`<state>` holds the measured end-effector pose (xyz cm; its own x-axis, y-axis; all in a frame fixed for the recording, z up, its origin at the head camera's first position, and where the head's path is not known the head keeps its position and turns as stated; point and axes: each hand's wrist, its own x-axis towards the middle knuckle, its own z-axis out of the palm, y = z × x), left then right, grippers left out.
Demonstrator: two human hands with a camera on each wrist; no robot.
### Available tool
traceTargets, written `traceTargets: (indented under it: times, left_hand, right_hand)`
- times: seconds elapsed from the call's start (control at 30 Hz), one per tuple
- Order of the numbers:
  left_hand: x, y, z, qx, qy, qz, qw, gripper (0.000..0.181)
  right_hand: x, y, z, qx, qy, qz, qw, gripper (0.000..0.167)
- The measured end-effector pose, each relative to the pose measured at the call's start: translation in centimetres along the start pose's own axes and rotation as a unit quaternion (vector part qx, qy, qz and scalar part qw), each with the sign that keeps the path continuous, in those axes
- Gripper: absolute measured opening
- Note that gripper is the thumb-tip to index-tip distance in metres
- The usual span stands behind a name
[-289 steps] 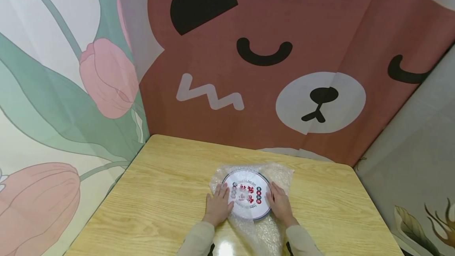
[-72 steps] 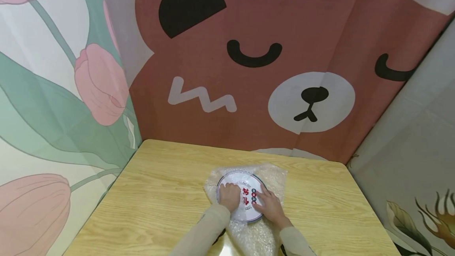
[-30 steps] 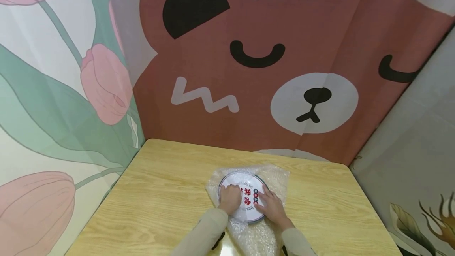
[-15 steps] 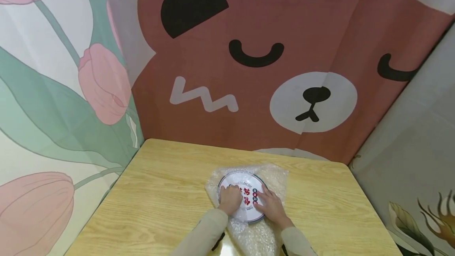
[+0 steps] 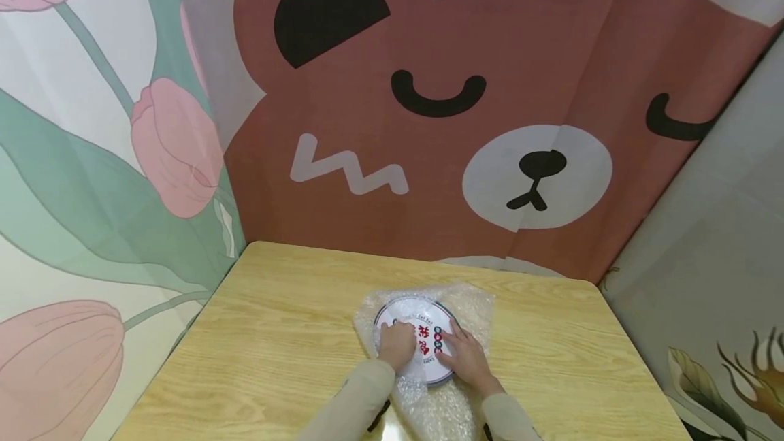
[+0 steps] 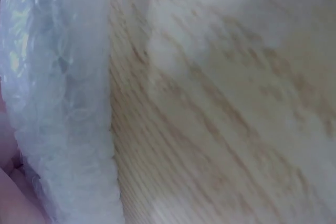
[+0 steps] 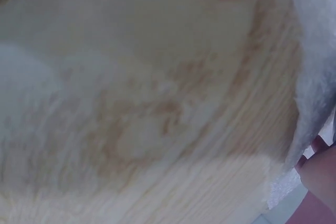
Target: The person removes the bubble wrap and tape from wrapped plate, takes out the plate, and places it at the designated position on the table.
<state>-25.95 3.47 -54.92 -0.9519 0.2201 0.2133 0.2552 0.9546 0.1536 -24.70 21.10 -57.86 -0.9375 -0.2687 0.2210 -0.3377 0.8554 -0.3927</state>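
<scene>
Left hand (image 5: 397, 344): fingers curled into a fist over the plate's left part, apparently gripping bubble wrap (image 5: 444, 410); fingertips hidden. Right hand (image 5: 467, 358): fingers spread, laid on the plate's right rim, grasping nothing visible. Plate (image 5: 432, 371) lies face up on the bubble wrap, partly covered by it, near the table (image 5: 294, 332)'s near edge. Step, as judged: handling the wrap while steadying the plate. Next move would call for keeping the right hand's pressure while the left manages the film. Writing: red Chinese characters (image 5: 424, 340), sideways, one probably 我; coloured dots (image 5: 437, 340) alongside; small curved lettering illegible. No brand made out.
</scene>
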Motion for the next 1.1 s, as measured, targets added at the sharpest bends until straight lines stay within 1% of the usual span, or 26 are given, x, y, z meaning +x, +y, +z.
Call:
traceTargets:
  times: [0.13,0.27,0.47,0.77,0.97,1.1]
  left_hand:
    - [-0.1,0.1,-0.2,-0.004,-0.007,-0.011,0.9999,0.016]
    - [0.0,0.2,-0.1,0.003,-0.001,-0.015,0.9999,0.016]
    - [0.0,0.3,0.5,0.016,0.007,-0.018,0.9997,0.014]
    - [0.0,0.0,1.6,0.006,0.002,-0.013,0.9999,0.015]
    - [-0.1,0.2,1.1,-0.013,0.000,-0.022,0.9997,0.015]
    - [0.0,0.3,1.0,-0.007,-0.006,-0.022,0.9997,0.014]
  right_hand:
    - [0.0,0.0,0.0,-0.002,0.005,-0.003,1.0000,0.050]
    - [0.0,-0.1,0.1,-0.005,0.003,-0.001,1.0000,0.051]
    - [-0.2,-0.2,0.1,-0.007,-0.001,0.003,1.0000,0.050]
    - [-0.3,-0.1,0.5,-0.013,-0.008,0.011,0.9998,0.052]
    - [-0.2,0.0,0.6,-0.021,-0.010,0.013,0.9997,0.053]
    - [-0.1,-0.1,0.4,-0.018,-0.007,0.013,0.9997,0.052]
